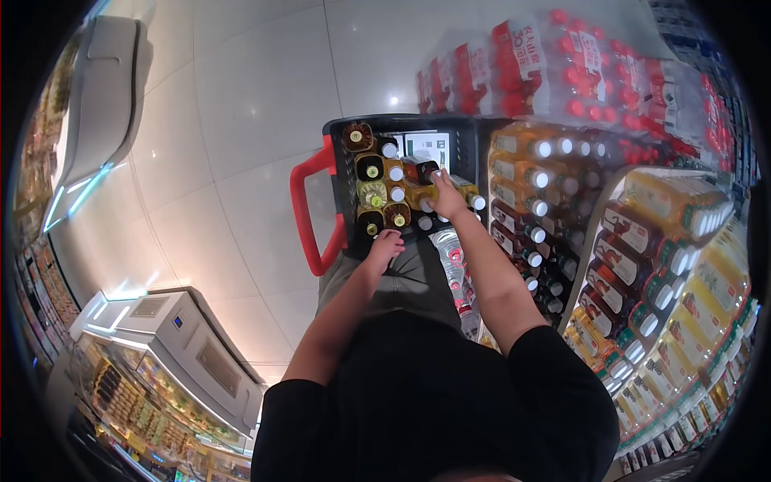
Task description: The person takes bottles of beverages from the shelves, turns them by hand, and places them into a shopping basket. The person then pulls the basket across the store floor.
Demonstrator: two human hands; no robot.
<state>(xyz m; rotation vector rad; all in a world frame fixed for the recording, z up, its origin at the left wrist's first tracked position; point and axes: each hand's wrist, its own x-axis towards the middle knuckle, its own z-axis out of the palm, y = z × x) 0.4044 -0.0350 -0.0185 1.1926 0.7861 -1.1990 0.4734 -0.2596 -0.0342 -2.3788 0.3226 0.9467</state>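
Note:
In the head view, my right hand [446, 198] reaches into the black basket [408, 122], its fingers closed round a dark drink bottle [426, 172] that lies tilted. My left hand [386, 247] is at the basket's near edge beside the bottles, loosely curled with fingers partly apart and nothing visible in it. Several bottles stand in the basket's left part, some with yellow-green caps and some with white caps [396, 173]. Yellow drink bottles [467, 193] lie by my right hand. A white printed sheet or box [426, 148] shows at the back of the basket.
The basket's red handle [302, 213] sticks out to the left. Shelves of juice and tea bottles [514, 193] stand close on the right. Red-capped water packs [522, 68] are stacked behind. A refrigerated display case [185, 345] stands at lower left on the tiled floor [249, 104].

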